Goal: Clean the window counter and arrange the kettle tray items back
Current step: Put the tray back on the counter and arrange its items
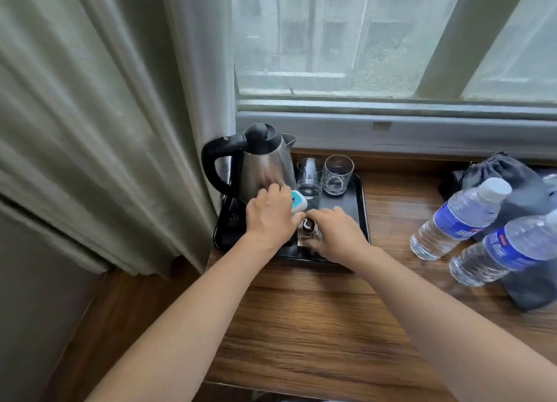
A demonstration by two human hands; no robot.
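Note:
A black tray [358, 208] sits on the wooden counter [316, 317] below the window. On its left stands a steel kettle [265, 163] with a black handle. Two empty glasses [337, 175] stand side by side at the tray's back. My left hand [268, 217] rests in front of the kettle and grips a small white and teal object [297, 202]. My right hand [334, 236] is closed around a small glass bottle with a dark cap [307, 228] at the tray's front. Most of that bottle is hidden by my fingers.
A heavy curtain [114, 124] hangs at the left, touching the kettle's handle side. Two water bottles [461, 217] lean at the right on a dark drawstring bag [512, 178]. The window frame [391, 130] runs along the back of the counter.

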